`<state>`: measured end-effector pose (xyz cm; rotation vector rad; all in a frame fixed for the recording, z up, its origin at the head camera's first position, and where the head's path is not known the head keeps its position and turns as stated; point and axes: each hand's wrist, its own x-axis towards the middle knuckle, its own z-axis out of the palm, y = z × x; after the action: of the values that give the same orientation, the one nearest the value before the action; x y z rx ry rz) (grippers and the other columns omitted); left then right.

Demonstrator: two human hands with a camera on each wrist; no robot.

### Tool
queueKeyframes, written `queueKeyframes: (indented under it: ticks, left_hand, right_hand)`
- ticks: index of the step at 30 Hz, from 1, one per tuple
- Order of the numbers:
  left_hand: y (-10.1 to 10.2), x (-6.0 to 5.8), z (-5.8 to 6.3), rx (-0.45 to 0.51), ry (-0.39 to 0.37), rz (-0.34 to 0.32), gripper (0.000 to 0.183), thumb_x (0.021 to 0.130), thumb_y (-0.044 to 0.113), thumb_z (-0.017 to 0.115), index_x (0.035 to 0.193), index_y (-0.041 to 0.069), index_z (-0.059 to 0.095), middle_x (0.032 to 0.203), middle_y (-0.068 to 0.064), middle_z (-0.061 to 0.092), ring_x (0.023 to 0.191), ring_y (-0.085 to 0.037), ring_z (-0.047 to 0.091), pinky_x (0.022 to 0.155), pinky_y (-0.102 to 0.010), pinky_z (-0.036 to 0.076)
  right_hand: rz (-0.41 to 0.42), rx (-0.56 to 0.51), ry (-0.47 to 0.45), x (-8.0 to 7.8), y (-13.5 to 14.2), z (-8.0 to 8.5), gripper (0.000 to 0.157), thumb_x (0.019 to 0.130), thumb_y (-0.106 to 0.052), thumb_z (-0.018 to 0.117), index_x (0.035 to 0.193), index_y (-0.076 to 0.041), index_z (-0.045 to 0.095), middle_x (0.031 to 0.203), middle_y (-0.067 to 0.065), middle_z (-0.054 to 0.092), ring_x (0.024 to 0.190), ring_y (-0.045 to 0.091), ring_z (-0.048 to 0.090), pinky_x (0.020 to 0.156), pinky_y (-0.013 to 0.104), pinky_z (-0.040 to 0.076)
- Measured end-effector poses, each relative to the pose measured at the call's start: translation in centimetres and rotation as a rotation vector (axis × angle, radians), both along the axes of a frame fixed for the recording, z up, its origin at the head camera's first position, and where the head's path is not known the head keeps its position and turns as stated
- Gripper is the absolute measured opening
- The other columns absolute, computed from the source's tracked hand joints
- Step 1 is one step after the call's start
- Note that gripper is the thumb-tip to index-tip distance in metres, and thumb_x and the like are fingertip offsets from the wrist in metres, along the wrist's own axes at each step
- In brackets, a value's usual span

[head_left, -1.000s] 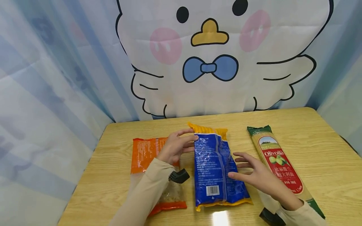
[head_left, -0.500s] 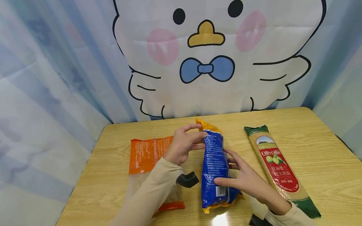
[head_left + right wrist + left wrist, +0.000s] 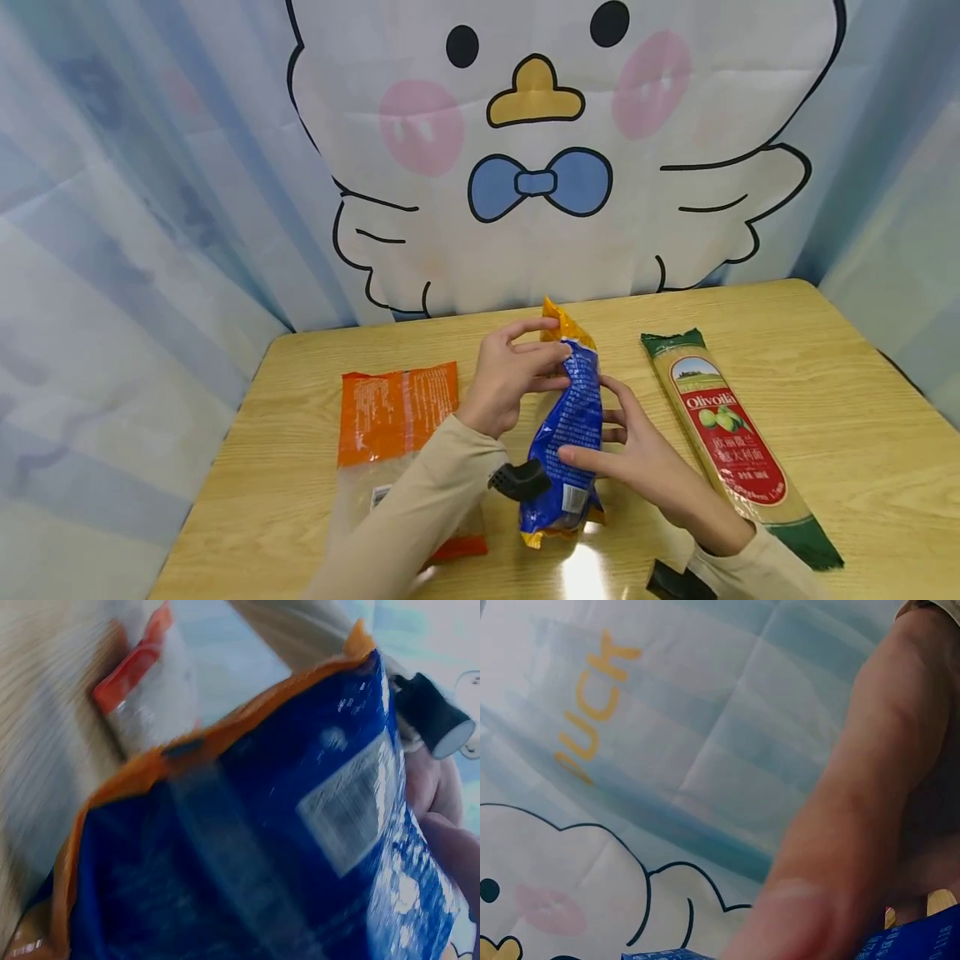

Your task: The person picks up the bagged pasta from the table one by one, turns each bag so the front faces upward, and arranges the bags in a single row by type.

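A blue plastic food bag (image 3: pixel 573 417) with yellow ends is turned partly edge-on between my hands, over the middle of the table. With curled fingers my left hand (image 3: pixel 510 375) holds its upper left edge, near the yellow end. My right hand (image 3: pixel 645 458) grips the right side, thumb on the printed face and fingers partly hidden behind. A barcode (image 3: pixel 349 802) and the lengthwise seam show in the right wrist view, somewhat blurred. Only a strip of the blue bag appears in the left wrist view, below my left hand (image 3: pixel 832 840). Whether its lower end touches the table, I cannot tell.
On the left lies an orange and clear bag (image 3: pixel 397 417), partly covered by my left forearm. A long pasta packet (image 3: pixel 735 433) with green ends and a red label lies slanted at the right. Behind the wooden table (image 3: pixel 300 417) hangs a cartoon-printed curtain (image 3: pixel 540 250).
The blue bag has rotated from nearly face-on to a narrow, edge-on stance. My right hand, at first spread beside it, now grips it. My left hand has shifted right and slightly up.
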<state>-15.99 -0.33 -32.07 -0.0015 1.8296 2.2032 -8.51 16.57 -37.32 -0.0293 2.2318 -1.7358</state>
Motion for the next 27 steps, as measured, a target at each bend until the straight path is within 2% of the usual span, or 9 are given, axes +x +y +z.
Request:
queueKeyframes:
  ticks: [3,6,12,18,22,27]
  left_hand:
    - [0.6,0.1,0.3,0.019,0.006,0.019,0.033,0.087,-0.002,0.073,0.117,0.008,0.067,0.103,-0.017,0.074,0.083,-0.030,0.075,0.065,-0.035,0.062]
    - [1.0,0.2,0.6,0.031,0.015,0.024,0.034,0.086,-0.005,0.072,0.117,0.008,0.067,0.101,-0.017,0.075,0.082,-0.031,0.075,0.064,-0.036,0.062]
    - [1.3,0.3,0.7,0.020,0.017,0.025,0.036,0.084,-0.006,0.073,0.116,0.009,0.067,0.099,-0.017,0.075,0.081,-0.030,0.075,0.063,-0.036,0.062]
    - [1.5,0.3,0.5,0.033,0.025,0.023,0.036,0.084,-0.007,0.072,0.116,0.009,0.067,0.099,-0.016,0.074,0.082,-0.030,0.074,0.063,-0.038,0.062]
    - [1.8,0.3,0.5,0.051,0.040,0.016,0.036,0.084,-0.007,0.072,0.116,0.009,0.066,0.099,-0.017,0.074,0.083,-0.030,0.074,0.064,-0.040,0.062]
    - [2.0,0.3,0.4,0.034,0.037,0.015,0.036,0.083,-0.006,0.074,0.115,0.010,0.066,0.098,-0.015,0.075,0.078,-0.028,0.074,0.062,-0.039,0.062]
  right_hand:
    - [-0.015,0.003,-0.016,-0.2,-0.2,0.1,0.103,0.086,-0.041,0.075,0.157,-0.027,0.001,0.150,0.029,0.030,0.131,0.049,0.043,0.091,0.055,0.055]
    - [-0.042,0.028,0.005,-0.2,-0.2,0.2,0.105,0.085,-0.041,0.076,0.157,-0.027,0.000,0.151,0.029,0.029,0.132,0.050,0.041,0.093,0.058,0.053]
    - [-0.081,0.017,0.069,-0.3,-0.1,-0.1,0.103,0.084,-0.034,0.079,0.156,-0.025,0.004,0.147,0.029,0.035,0.128,0.048,0.045,0.088,0.054,0.056]
    - [-0.102,0.002,0.077,-0.6,-0.3,-0.2,0.101,0.085,-0.033,0.078,0.155,-0.024,0.005,0.141,0.028,0.041,0.124,0.043,0.050,0.090,0.051,0.056]
    - [-0.111,-0.012,0.065,-0.8,-0.5,-0.3,0.099,0.087,-0.035,0.076,0.154,-0.024,0.004,0.143,0.026,0.038,0.125,0.043,0.050,0.093,0.052,0.055]
    - [-0.168,-0.030,0.082,-0.9,-0.4,-0.5,0.093,0.089,-0.028,0.075,0.152,-0.024,0.007,0.144,0.027,0.037,0.124,0.046,0.051,0.095,0.058,0.052]
